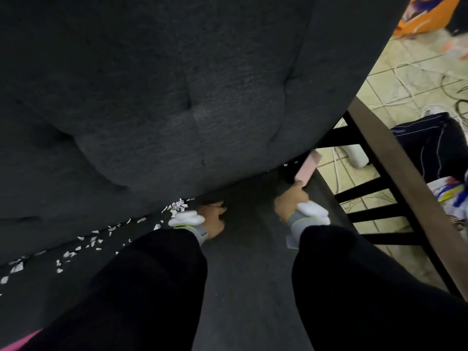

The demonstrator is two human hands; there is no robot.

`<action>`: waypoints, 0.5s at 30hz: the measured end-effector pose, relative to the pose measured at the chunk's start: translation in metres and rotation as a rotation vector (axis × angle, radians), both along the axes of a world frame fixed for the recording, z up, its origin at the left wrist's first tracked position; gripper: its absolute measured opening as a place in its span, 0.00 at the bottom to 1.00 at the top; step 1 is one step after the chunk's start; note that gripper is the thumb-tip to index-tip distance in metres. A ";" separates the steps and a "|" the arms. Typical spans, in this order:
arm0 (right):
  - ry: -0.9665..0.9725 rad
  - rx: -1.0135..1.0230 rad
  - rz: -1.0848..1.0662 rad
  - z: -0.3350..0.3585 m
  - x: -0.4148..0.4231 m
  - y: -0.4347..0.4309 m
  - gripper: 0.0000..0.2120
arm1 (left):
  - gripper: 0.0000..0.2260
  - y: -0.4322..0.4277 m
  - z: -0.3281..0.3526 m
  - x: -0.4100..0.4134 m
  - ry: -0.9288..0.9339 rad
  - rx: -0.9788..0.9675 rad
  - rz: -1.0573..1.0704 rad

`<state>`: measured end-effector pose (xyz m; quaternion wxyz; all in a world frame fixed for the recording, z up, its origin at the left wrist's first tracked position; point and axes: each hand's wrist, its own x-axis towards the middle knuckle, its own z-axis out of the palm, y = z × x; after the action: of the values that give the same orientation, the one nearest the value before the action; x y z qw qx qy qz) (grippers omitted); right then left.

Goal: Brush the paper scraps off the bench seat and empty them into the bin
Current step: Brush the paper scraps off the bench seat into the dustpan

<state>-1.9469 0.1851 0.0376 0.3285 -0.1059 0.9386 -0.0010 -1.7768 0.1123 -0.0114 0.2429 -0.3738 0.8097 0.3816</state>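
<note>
Right hand (pixel 291 202) grips pink flat object (pixel 307 168); left hand (pixel 214 219) rests loose-fingered on bench seat (pixel 248 274), beside paper scraps (pixel 178 206).

Behind the dark grey fabric bench seat (pixel 248 262), upright against it, a dark grey tufted fabric backrest (pixel 152 84). Along the seam between the two, leftward, small white torn paper scraps (pixel 177 206), just left of the left hand (pixel 214 219) on the seat. Toward the seat's right end, the right hand (pixel 291 201) around a pink flat rectangular board (pixel 307 165). Further right, a brown wooden tabletop (pixel 395 168) above a pale tiled floor (pixel 395 72).
</note>
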 end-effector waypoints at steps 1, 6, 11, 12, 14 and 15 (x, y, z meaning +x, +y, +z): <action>-0.019 0.014 0.038 0.000 0.011 0.000 0.35 | 0.23 -0.001 -0.001 0.001 0.009 0.000 0.003; -0.107 -0.006 0.168 0.007 0.055 0.008 0.37 | 0.20 -0.002 -0.002 0.011 0.111 -0.011 0.134; -0.264 -0.048 0.408 0.029 0.099 0.026 0.36 | 0.19 -0.010 0.013 0.044 0.231 -0.206 0.447; -0.308 -0.075 0.453 0.033 0.107 0.031 0.36 | 0.20 -0.011 0.017 0.052 0.246 -0.244 0.492; -0.367 -0.162 0.524 0.040 0.116 0.037 0.34 | 0.20 -0.014 0.024 0.068 0.256 -0.292 0.553; -0.380 -0.211 0.542 0.044 0.118 0.039 0.32 | 0.20 -0.016 0.029 0.077 0.253 -0.307 0.567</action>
<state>-1.8285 0.2246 0.0816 0.4731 -0.3826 0.7930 -0.0305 -1.6997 0.0962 0.0177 -0.0342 -0.5660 0.7452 0.3511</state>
